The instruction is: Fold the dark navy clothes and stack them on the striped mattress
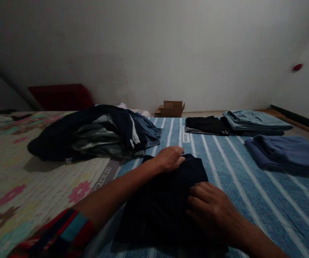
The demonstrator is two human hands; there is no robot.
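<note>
A black garment [162,204] lies bunched on a blue-and-white striped bedspread [253,200]. My left hand [169,159] reaches across from the lower left, its fingers curled over the garment's far edge. Lower down, my right hand [210,211] rests on the same cloth with its fingers together. A red patterned sleeve [60,229] covers my left upper arm. Folded stacks lie beyond my hands: black clothing [205,125], pale blue denim [253,121] and a darker blue garment [285,154]. A loose heap of dark clothes and jeans [97,134] lies to the left.
The striped bedspread meets a floral quilt [36,179] on the left. Beyond the bed stand an open cardboard box [172,109] and a dark red cushion [61,96], with a plain wall behind them. A dark strip [295,120] runs along the right wall.
</note>
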